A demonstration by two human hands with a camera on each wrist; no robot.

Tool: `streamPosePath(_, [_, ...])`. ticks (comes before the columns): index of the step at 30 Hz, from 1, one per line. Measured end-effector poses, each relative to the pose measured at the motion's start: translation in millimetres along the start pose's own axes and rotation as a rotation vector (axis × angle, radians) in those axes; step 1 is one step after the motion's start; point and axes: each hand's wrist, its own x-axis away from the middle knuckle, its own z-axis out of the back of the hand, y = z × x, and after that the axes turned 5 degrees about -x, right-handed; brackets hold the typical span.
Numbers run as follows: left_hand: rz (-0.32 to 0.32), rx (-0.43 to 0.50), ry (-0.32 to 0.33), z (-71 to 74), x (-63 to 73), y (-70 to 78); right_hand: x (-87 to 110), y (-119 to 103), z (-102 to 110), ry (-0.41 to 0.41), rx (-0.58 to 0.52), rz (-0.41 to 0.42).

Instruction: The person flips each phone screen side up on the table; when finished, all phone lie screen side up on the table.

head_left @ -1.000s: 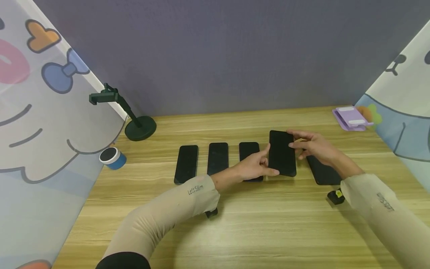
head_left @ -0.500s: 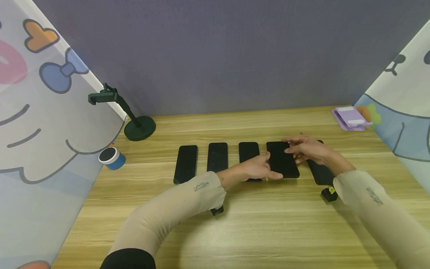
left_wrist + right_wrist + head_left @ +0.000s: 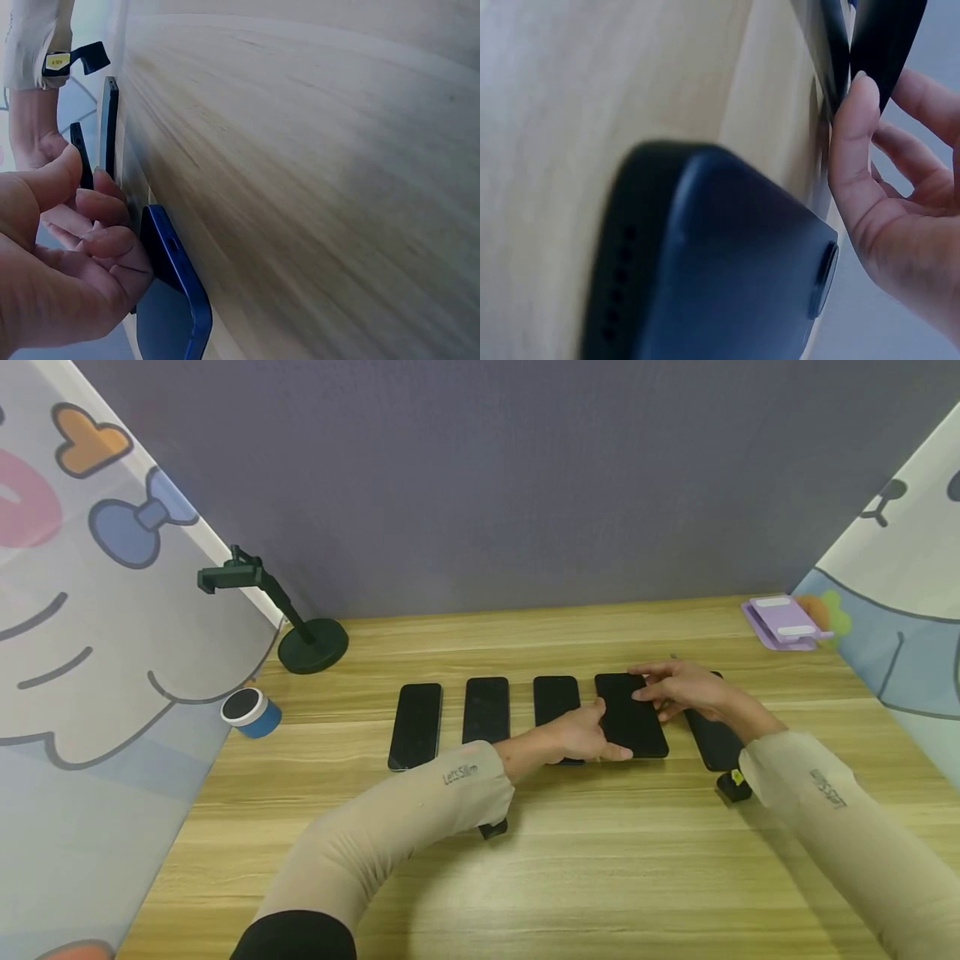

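Note:
Both hands are at a black phone (image 3: 633, 718), the fourth from the left in a row of phones. My left hand (image 3: 583, 732) pinches its lower left side with thumb and fingers. At its upper right side, the right hand (image 3: 686, 687) pinches the edge; in the right wrist view this dark slab (image 3: 885, 49) stands tilted between thumb and fingers. Beneath the left hand lies another phone (image 3: 557, 697), whose blue frame (image 3: 180, 259) shows in the left wrist view. Partly covered by the right hand, a dark phone (image 3: 716, 743) lies with its camera bump (image 3: 825, 281) upward.
Two more phones (image 3: 416, 727) (image 3: 486, 710) lie to the left on the wooden table (image 3: 570, 877). A dark green phone stand (image 3: 313, 646) is at back left, near a blue-and-white jar (image 3: 252, 713). At back right sits a folded purple stand (image 3: 783, 623). A grey partition (image 3: 480, 485) rises behind.
Both hands have lowered the black phone from a raised, tilted pose to its place in the row. During the last half second they have barely moved.

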Motion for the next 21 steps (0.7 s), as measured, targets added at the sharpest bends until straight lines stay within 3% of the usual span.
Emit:
streamPosePath(11, [0.062, -0.099, 0.035, -4.7, 0.6, 7.5, -0.5, -2.6, 0.6, -0.013, 0.062, 0.031])
streamPosePath(21, [0.078, -0.133, 0.052, -6.8, -1.9, 7.6, -2.1, -6.2, -0.8, -0.008, 0.143, 0.04])
